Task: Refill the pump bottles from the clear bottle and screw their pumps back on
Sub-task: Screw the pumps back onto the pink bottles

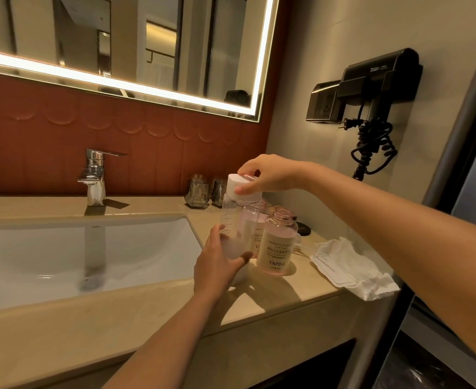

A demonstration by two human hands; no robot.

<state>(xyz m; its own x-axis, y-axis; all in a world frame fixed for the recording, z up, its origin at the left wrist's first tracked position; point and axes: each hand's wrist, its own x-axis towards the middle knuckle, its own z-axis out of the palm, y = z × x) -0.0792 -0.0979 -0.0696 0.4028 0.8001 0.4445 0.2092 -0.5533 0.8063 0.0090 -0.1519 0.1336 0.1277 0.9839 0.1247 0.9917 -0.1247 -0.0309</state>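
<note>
Head view. "What could go wrong here?"

"The clear bottle [232,220] could be dropped. It is held low down by the left hand [217,262], while the white cap [243,190] on top is gripped by the right hand [270,175]. If the cap is twisted hard, the bottle could be turned in the fingers and slipped out. The pump bottle [276,248] just beside it could be knocked over. Its neck is open, so the pink stuff inside would be spilled on the desk [147,304] or into the sink [91,248]."

"Anything else?"

"A second pump bottle [253,220] is stood right behind, partly hidden. It could be bumped too. The cap could also be dropped into the sink once it is loose."

"Where is the clear bottle held?"

"It is stood up, a bit tilted, in front of the two pump bottles, near the desk's front edge. The left fingers [241,260] are curled round its lower part. The right fingers [248,167] and thumb are pinched on the cap's rim from above. Whether its bottom is rested on the desk cannot be told; it is hidden by the hand."
</note>
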